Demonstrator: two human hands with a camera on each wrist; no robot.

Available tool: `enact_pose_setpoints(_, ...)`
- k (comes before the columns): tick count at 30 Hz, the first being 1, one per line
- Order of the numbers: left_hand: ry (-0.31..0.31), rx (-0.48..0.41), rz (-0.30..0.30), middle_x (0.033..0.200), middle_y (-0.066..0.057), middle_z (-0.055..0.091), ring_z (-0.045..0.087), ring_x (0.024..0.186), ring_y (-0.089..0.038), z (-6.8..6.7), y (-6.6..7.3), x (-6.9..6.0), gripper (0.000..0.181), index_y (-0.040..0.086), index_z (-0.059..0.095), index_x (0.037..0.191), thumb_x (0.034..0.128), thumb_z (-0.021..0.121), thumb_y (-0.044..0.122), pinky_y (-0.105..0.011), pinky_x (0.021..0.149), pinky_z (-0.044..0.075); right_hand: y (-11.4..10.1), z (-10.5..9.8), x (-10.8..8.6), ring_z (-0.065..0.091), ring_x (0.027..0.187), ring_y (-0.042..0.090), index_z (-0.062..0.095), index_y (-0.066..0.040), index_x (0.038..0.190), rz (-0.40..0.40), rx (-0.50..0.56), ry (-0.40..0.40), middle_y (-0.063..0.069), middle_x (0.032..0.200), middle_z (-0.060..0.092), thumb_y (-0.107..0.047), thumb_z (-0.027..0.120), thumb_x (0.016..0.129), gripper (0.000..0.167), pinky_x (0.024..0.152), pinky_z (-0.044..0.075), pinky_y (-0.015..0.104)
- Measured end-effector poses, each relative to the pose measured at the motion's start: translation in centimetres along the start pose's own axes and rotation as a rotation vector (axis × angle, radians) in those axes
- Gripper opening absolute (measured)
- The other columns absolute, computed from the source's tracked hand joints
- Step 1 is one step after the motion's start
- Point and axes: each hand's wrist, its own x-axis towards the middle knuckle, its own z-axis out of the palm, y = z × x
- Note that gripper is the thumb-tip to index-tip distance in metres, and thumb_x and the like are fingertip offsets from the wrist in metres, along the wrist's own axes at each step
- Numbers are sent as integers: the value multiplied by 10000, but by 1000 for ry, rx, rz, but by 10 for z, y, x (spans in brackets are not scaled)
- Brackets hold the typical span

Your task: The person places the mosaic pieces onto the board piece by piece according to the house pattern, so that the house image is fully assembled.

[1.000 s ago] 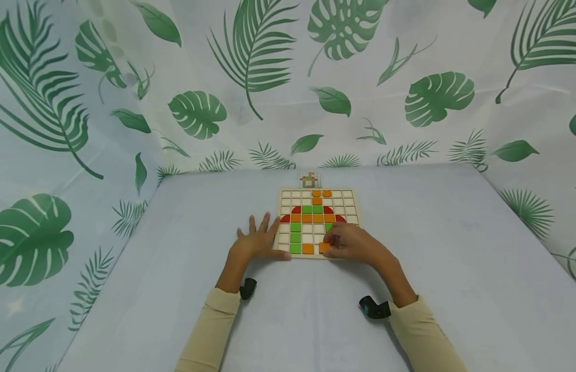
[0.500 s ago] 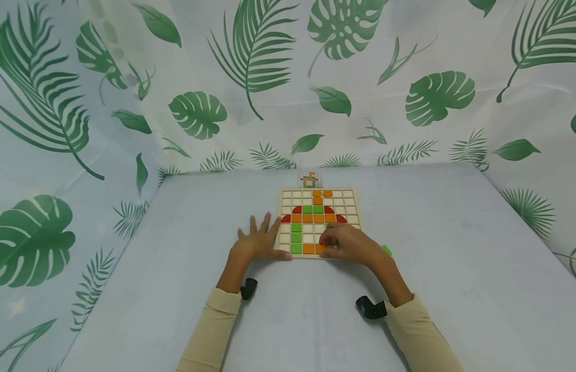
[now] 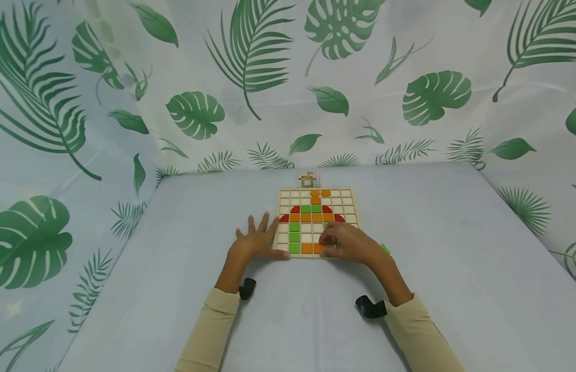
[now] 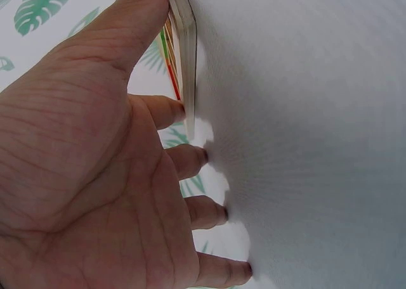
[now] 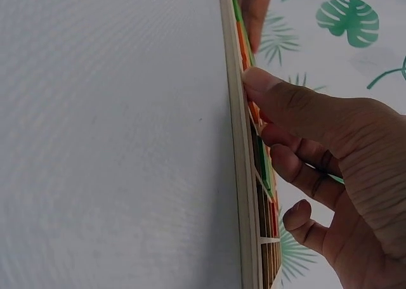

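Note:
A wooden grid board (image 3: 348,202) lies on the table, holding green, orange and red tiles in its cells. My right hand (image 3: 350,242) is over its near right part, thumb and curled fingers pinching an orange square tile (image 3: 317,248) in the nearest row. Another orange tile (image 3: 307,248) sits just left of it, beside a column of green tiles (image 3: 294,237). In the right wrist view my thumb (image 5: 263,83) is at the board's edge. My left hand (image 3: 255,244) rests at the board's left side with spread fingers, its thumb on the near left corner.
Behind the board is a small pattern card (image 3: 308,179). A loose green tile (image 3: 385,248), partly hidden by my right wrist, lies to the right on the pale tablecloth (image 3: 311,320). A leaf-print cloth (image 3: 278,67) hangs behind.
My right hand has moved slightly left, bringing the orange tile up against the other orange one in the nearest row. The loose green tile has come into sight. My left hand stays put.

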Motion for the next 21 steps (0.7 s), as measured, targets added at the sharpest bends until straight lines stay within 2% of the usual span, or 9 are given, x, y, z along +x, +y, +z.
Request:
enact_pose_setpoints(10, 6, -7, 7, 1661, -95, -50, -79, 1495, -456, 0, 0, 0, 1082, 229, 72, 1591, 797, 650, 683, -718, 1127, 87, 5, -4, -8, 568, 798, 68, 748, -116, 961, -18, 3, 13, -52, 909, 665, -293, 808, 806, 243, 773, 537, 284)
enact_pose_setpoints(16, 5, -17, 8, 1660, -95, -53, -87, 1493, -456, 0, 0, 0, 1090, 233, 73, 1591, 790, 660, 681, -722, 1125, 79, 13, -13, -20, 537, 777, 110, 734, -83, 973, 4, 41, 60, -32, 863, 672, -247, 823, 790, 261, 702, 492, 261)
enact_pose_setpoints(21, 1, -16, 8, 1660, -96, -59, -96, 1492, -456, 0, 0, 0, 1087, 236, 68, 1591, 792, 655, 683, -721, 1126, 73, 28, -18, -31, 525, 758, 118, 719, -73, 982, 53, 82, 80, -44, 810, 624, -216, 814, 796, 252, 661, 465, 238)
